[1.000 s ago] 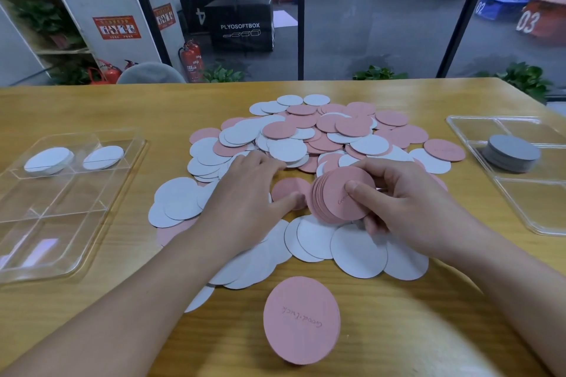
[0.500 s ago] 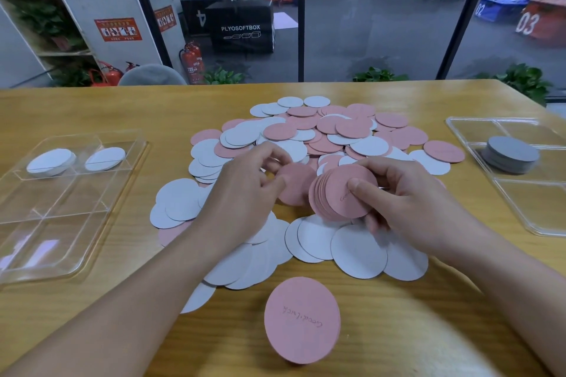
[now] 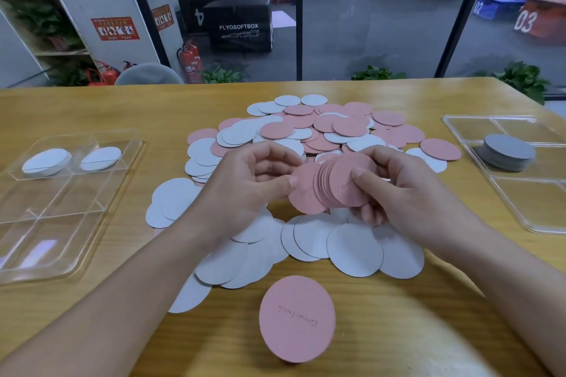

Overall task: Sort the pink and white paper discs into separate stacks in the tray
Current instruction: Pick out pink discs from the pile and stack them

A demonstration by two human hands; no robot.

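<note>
Both hands met above the desk (image 3: 92,107) at centre. The right hand (image 3: 407,193) gripped a fanned pink stack (image 3: 343,184), thumb across its face. The left hand (image 3: 245,184) pinched a single pink disc (image 3: 301,199) against the stack's 9 o'clock edge. Mixed pink and white discs (image 3: 318,128) lay scattered from 12 to 6 o'clock. The left tray (image 3: 61,223) at 9 o'clock held two white piles (image 3: 46,162); the right tray (image 3: 526,211) at 3 o'clock held a grey-looking stack (image 3: 507,151).

Past my light wooden table (image 3: 92,107) I see dark-framed glass panels (image 3: 299,14), a grey gym floor (image 3: 367,30), a black plyo box (image 3: 240,27), red fire extinguishers (image 3: 190,61) and green potted plants (image 3: 520,78).
</note>
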